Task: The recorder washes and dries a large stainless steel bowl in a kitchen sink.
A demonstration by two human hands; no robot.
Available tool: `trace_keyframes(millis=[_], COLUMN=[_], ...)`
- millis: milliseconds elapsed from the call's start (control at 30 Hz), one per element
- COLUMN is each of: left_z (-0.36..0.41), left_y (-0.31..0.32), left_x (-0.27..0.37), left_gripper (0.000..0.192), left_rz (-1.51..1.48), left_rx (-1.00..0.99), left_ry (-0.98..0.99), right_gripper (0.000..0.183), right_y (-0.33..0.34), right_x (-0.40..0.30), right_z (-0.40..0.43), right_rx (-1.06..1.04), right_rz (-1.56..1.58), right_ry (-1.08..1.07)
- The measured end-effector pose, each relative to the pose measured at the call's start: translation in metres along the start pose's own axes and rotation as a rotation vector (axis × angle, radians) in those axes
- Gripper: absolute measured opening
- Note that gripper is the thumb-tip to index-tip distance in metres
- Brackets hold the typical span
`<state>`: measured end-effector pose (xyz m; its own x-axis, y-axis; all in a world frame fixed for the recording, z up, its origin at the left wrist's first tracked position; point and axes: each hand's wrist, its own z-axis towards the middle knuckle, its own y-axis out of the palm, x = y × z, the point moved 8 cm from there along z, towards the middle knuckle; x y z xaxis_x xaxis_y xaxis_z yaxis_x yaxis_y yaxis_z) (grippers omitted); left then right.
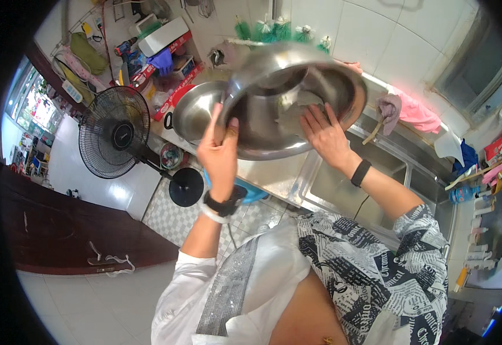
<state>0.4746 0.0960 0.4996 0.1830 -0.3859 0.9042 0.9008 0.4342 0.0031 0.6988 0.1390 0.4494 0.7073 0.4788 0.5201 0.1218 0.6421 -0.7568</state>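
A large stainless steel basin (259, 110) is held up and tilted, its open side toward me. My left hand (218, 151) grips its left rim, thumb on the inner side and fingers outside. My right hand (326, 136) reaches over the near right rim with fingers stretched out along the inside. Beneath those fingers is a pale patch with an uneven edge; whether it is a reflection, a cloth or residue cannot be told. Behind the basin, on the left, a shallower steel pan (199, 108) with a black handle rests on the counter.
A steel sink (354, 172) lies below the basin on the right. To the left stands a black pedestal fan (119, 133). Green brushes (272, 30) line the wall ledge. A mauve cloth (389, 108) and a pink cloth (417, 113) hang behind the sink. A blue stool (255, 195) sits under the counter.
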Motion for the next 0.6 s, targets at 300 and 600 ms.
trace_keyframes(millis=[300, 600], left_z=[-0.047, -0.042], left_y=[0.068, 0.009], left_x=[-0.042, -0.110], left_gripper=[0.038, 0.046], left_rz=[-0.585, -0.145], left_rx=[-0.173, -0.053], left_ry=[-0.474, -0.354], right_gripper=[0.038, 0.057], right_y=[-0.088, 0.037], right_x=[-0.035, -0.017], right_z=[0.041, 0.012], right_rx=[0.411, -0.586], right_rz=[0.491, 0.017], right_ry=[0.006, -0.029])
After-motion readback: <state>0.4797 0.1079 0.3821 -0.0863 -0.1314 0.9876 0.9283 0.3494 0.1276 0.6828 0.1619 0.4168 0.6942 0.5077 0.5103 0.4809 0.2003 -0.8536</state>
